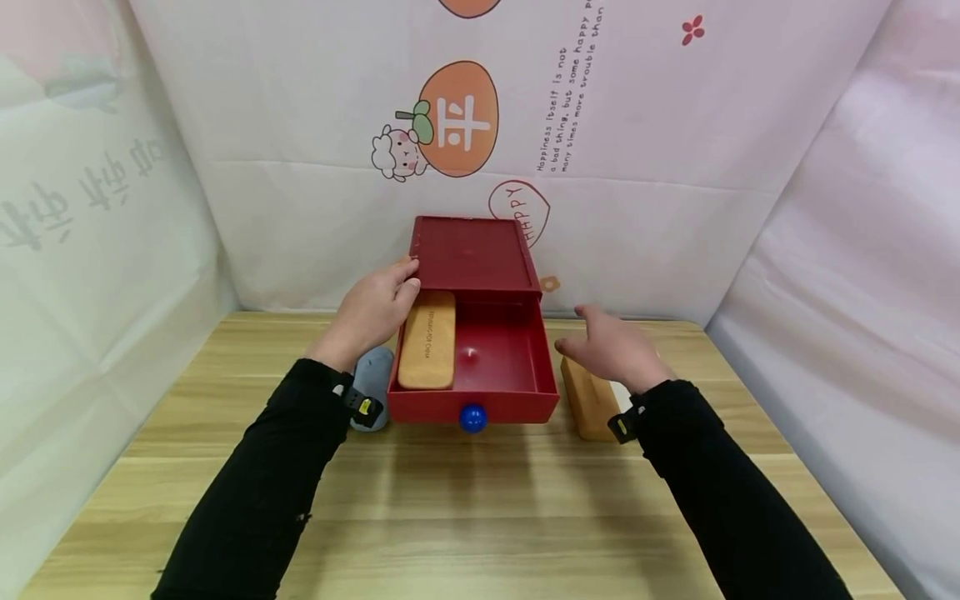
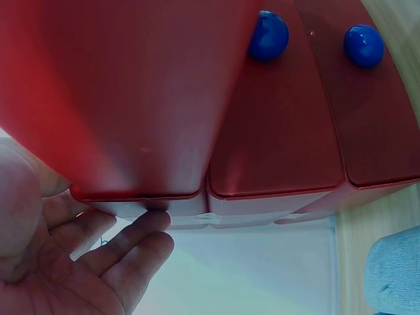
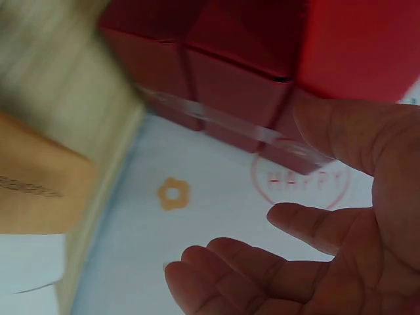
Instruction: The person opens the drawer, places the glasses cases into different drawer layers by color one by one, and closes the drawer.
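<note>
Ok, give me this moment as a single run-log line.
left hand: touching red drawer box | right hand: open, free, above tan block | top drawer: open, tan case inside

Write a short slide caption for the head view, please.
Left hand touches the red drawer box; open drawer holds a tan case.

One red drawer box [image 1: 474, 254], two blue knobs [image 2: 268, 34] [image 2: 364, 44], two wooden blocks [image 1: 427, 339] [image 1: 590, 402], one grey roll [image 1: 372, 372].
</note>
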{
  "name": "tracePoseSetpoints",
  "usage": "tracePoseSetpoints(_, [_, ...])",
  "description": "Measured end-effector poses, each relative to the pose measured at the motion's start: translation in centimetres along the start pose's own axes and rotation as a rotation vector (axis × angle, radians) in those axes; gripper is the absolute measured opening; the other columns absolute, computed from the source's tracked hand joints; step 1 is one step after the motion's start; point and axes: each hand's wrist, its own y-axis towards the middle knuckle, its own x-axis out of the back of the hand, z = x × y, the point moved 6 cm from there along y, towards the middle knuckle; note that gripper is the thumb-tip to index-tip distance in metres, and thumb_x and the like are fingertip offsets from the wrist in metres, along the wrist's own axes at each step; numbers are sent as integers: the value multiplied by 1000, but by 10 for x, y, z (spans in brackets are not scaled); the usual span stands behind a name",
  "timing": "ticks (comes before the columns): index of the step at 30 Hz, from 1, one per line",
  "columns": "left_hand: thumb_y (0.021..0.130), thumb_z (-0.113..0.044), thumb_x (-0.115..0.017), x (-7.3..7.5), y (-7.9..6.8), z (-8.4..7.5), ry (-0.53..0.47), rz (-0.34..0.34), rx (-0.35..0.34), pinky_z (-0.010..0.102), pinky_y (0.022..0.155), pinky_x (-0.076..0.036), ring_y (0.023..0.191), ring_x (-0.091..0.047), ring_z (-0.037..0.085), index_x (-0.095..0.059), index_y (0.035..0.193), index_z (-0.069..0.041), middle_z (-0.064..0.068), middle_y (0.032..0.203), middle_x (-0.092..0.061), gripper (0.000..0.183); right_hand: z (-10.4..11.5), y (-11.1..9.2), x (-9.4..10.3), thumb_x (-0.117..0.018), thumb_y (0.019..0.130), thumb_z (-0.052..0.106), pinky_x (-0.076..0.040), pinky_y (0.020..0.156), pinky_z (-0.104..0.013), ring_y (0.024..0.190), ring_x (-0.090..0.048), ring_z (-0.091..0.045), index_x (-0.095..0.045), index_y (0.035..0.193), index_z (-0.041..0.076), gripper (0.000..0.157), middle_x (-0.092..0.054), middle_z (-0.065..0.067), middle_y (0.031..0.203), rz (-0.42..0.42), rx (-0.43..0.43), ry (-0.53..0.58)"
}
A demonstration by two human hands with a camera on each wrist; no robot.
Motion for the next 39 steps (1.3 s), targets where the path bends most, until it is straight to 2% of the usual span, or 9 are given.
tracePoseSetpoints(4, [105, -34, -34, 0, 0, 0, 2, 1, -2, 43, 117, -26, 144, -27, 21, -36, 151, -5, 11, 159, -31, 55, -10, 3, -15, -55, 92, 49, -50, 91, -58, 119, -53, -41, -32, 150, 3, 78, -49, -23, 143, -3, -33, -68])
tracePoseSetpoints(9, [105, -34, -35, 0, -1, -1, 3, -3, 0, 42, 117, -27, 144, -27, 21, -37, 151, -4, 11, 158, -32, 55, -23, 8, -33, -61, 90, 45, -54, 84, -56, 116, -56, -39, -36, 149, 3, 76, -52, -23, 140, 13, -90, -68])
tracePoseSetpoints(17, [104, -33, -36, 1, 0, -1, 2, -4, 2, 43, 117, -26, 144, -28, 22, -38, 150, -4, 11, 158, -33, 54, -39, 13, -49, -64, 88, 43, -53, 84, -58, 114, -57, -41, -35, 149, 1, 79, -53, -26, 138, 55, -155, -111])
tracePoseSetpoints(21, [104, -33, -36, 1, 0, -2, 3, -3, 3, 43, 117, -26, 144, -28, 22, -38, 150, -4, 11, 158, -33, 54, -45, 15, -55, -64, 87, 43, -53, 82, -56, 107, -58, -38, -36, 147, 0, 80, -55, -26, 135, 80, -175, -139])
tracePoseSetpoints(30, [105, -33, -36, 1, 0, -1, 13, -3, 3, 42, 117, -27, 144, -28, 21, -38, 151, -5, 10, 158, -33, 54, -49, 12, -63, -67, 85, 42, -55, 71, -48, 86, -60, -29, -41, 141, -3, 77, -65, -20, 107, 74, -153, -183])
tracePoseSetpoints(36, [105, -33, -36, 0, 0, -1, 15, -4, 0, 42, 117, -26, 144, -27, 21, -38, 151, -5, 10, 158, -32, 54, -52, 13, -69, -68, 85, 37, -48, 56, -38, 68, -57, -25, -51, 122, 1, 55, -61, -10, 77, 82, -171, -150])
tracePoseSetpoints(39, [105, -33, -35, 0, 1, 0, 13, -5, 1, 42, 117, -26, 144, -27, 21, -38, 151, -5, 10, 158, -32, 54, -55, 13, -73, -69, 85, 36, -45, 53, -35, 63, -55, -24, -52, 112, 2, 47, -59, -8, 71, 88, -177, -130])
